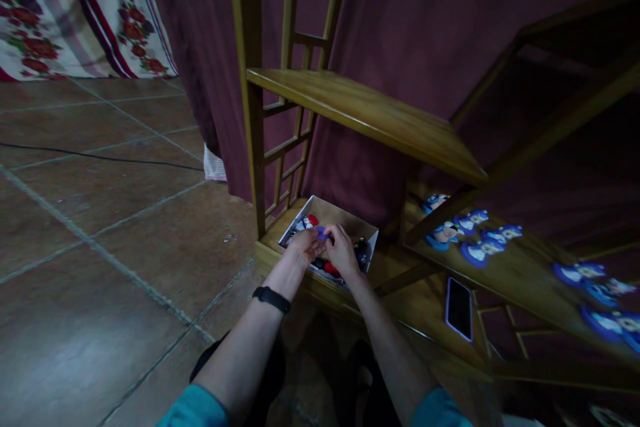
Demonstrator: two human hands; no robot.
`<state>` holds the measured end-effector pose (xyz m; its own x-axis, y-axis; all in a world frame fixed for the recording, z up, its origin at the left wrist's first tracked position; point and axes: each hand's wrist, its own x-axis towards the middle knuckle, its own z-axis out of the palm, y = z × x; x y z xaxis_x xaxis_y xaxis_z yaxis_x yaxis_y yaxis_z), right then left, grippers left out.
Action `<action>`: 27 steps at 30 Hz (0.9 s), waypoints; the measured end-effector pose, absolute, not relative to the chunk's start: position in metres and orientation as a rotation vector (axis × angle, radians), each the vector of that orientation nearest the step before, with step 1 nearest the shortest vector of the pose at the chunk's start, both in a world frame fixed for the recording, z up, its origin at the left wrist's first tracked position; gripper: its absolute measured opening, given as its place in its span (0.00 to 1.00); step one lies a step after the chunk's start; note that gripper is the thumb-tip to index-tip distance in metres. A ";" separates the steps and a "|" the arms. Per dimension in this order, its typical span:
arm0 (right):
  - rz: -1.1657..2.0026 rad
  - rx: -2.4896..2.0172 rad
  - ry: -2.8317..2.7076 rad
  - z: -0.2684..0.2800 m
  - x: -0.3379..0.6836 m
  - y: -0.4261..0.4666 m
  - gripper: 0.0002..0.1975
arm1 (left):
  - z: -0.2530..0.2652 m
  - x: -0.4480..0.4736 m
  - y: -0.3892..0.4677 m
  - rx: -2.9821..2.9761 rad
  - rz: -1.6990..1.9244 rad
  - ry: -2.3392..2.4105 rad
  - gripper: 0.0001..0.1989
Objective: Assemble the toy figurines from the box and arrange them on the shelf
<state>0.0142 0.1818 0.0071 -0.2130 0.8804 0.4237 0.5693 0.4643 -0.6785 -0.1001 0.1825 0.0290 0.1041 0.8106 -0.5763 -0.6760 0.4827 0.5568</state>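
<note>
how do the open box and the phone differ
The box is larger than the phone. The box is open-topped and holds figures; the phone is flat and dark-screened. The left hand and right hand are over the box, not the phone. Both things rest on the wooden shelf.

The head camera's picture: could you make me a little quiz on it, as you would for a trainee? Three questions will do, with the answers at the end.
1. Multiple choice. The black band is worn on:
A) the left wrist
B) the right wrist
C) both wrists

2. True or false? The phone lies outside the box.

3. Open question. What colour is the small thing between the left hand and the right hand?

Key: 1. A; 2. True; 3. Bluish purple.
</note>
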 end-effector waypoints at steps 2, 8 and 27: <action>0.531 -1.195 -1.856 0.004 0.015 0.184 0.16 | 0.030 -0.105 0.184 0.156 1.184 0.961 0.08; 0.744 -1.470 -1.744 -0.018 0.011 0.202 0.12 | 0.035 -0.137 0.196 0.112 1.515 0.961 0.08; 1.023 -1.941 -1.656 -0.030 -0.043 0.210 0.11 | 0.041 -0.155 0.199 0.083 1.514 0.917 0.09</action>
